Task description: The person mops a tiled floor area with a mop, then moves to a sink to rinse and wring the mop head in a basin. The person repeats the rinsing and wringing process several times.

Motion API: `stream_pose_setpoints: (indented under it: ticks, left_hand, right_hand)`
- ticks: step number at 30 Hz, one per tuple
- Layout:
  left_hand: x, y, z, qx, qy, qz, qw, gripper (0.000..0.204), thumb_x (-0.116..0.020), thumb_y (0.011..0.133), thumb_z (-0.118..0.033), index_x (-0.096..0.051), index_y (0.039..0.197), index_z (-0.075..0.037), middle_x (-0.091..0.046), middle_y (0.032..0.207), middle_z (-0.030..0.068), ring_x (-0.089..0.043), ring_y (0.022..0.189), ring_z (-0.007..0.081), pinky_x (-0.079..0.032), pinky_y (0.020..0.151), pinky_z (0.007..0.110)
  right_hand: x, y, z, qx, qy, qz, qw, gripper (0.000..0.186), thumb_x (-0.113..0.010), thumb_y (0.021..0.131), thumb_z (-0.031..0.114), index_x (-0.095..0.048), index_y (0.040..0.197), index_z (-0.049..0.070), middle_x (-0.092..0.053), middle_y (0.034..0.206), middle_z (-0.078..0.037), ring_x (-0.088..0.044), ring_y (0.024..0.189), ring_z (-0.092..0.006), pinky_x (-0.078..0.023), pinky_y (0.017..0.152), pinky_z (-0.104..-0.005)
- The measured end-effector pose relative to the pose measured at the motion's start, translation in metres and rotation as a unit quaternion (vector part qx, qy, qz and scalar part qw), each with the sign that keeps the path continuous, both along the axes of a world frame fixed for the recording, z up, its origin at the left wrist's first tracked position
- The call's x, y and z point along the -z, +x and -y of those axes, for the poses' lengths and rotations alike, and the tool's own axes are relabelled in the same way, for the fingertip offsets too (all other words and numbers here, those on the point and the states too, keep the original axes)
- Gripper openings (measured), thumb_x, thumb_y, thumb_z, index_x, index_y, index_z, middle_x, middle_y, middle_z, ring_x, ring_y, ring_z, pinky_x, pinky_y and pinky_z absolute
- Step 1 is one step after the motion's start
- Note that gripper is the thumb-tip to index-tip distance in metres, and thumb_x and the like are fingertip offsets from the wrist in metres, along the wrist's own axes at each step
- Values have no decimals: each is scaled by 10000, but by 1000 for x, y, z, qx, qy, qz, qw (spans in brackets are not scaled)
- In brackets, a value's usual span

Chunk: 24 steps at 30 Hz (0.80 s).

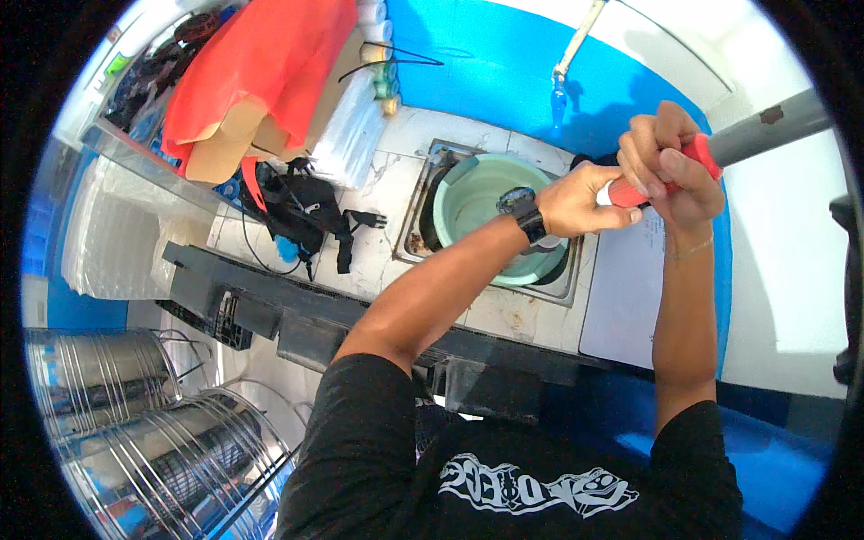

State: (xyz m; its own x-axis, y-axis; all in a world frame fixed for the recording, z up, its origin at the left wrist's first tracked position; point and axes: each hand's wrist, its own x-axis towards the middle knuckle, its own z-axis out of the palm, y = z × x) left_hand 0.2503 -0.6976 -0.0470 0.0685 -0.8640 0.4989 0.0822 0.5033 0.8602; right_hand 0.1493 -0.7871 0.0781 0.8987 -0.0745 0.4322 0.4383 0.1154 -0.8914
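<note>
A grey pole [778, 130] with a red grip [628, 191] slants in from the upper right. My right hand [684, 171] is wrapped round its red part, the fingers curled over it. My left hand [579, 198], with a dark watch on the wrist, closes on the pale end of the same grip. Both hands are raised in front of me at the right, close together. Beneath my left forearm, a light green basin [468, 193] sits in a metal sink [416, 211], partly hidden by the arm.
A blue-tipped tap [559, 94] hangs from the wall behind the basin. Black straps with buckles [310, 211] lie on the tiled counter [378, 270], left of the sink. Red cloth [261, 72] and cardboard are piled beyond. Wire racks [171, 450] stand at the lower left.
</note>
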Motion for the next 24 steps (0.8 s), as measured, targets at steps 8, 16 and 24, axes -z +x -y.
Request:
stream_pose_setpoints:
  ticks: [8,16,24]
  left_hand:
    - [33,-36,3,-435,-118,66,890,350,-839,704,-186,-677,1000,-94,-716,860,99,-706,780,359,-585,673,443]
    - [18,-31,1,-391,-148,66,906,319,-820,723,-184,-683,990,-76,-733,898,121,-715,793,359,-579,676,434]
    - [-20,8,9,-1,-41,91,995,251,-797,886,-222,-725,1053,-48,-726,855,34,-636,809,105,-540,775,311]
  right_hand:
    - [24,8,-63,395,12,100,913,170,-600,892,-31,-477,830,70,-497,675,-48,-484,535,-134,-427,511,-288]
    - [19,1,-67,428,10,98,899,175,-613,860,-80,-505,873,57,-521,735,-53,-527,593,-144,-479,570,-295]
    - [-29,4,-7,-147,-34,44,988,306,-668,933,177,-417,761,140,-453,708,3,-438,551,-103,-379,529,-244]
